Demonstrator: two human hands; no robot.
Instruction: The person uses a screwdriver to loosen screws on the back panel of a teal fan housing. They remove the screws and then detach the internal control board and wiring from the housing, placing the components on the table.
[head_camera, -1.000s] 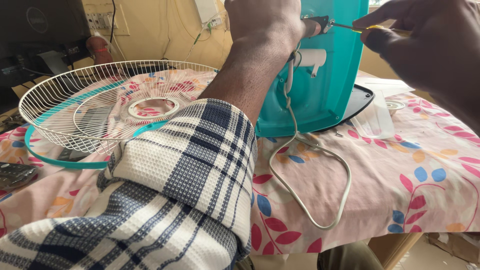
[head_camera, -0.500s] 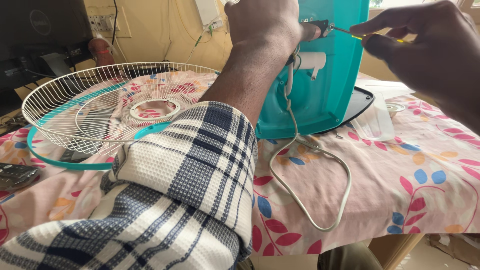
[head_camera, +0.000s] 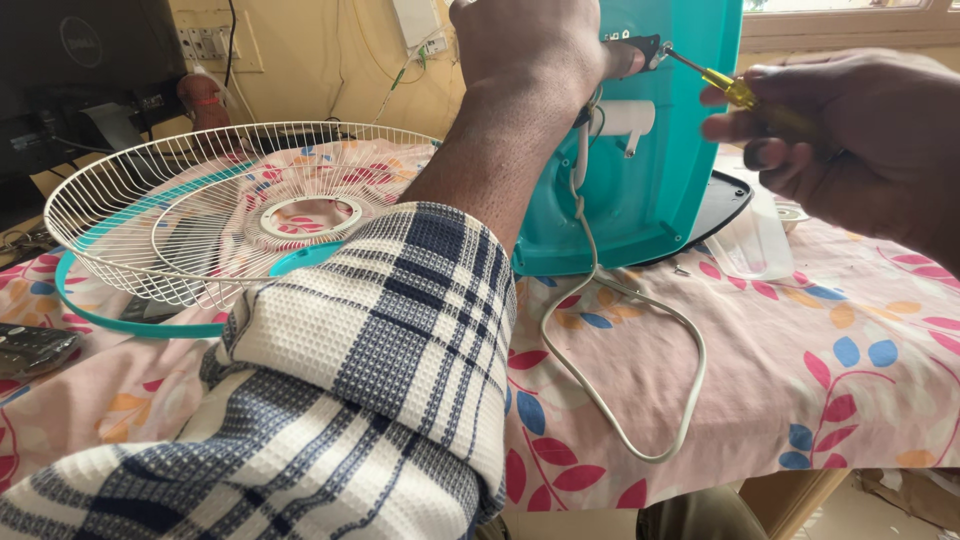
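My left hand (head_camera: 530, 45) is raised at the top centre, closed around a small black part (head_camera: 640, 48) against the teal fan body (head_camera: 650, 170). My right hand (head_camera: 850, 140) grips a screwdriver (head_camera: 725, 85) with a yellow handle. Its metal tip points left and meets the black part. A white cable (head_camera: 620, 330) hangs from the fan body and loops over the floral tablecloth (head_camera: 820, 340). My checked sleeve fills the lower left.
A white wire fan guard (head_camera: 200, 215) with a teal rim lies on the table's left. A clear plastic piece (head_camera: 755, 245) rests to the right of the fan base. A dark monitor (head_camera: 80, 60) and wall sockets stand behind. A dark object (head_camera: 30, 345) sits at the left edge.
My right hand has shifted slightly, bringing the screwdriver tip closer to the black part. My left hand keeps its grip in about the same place.
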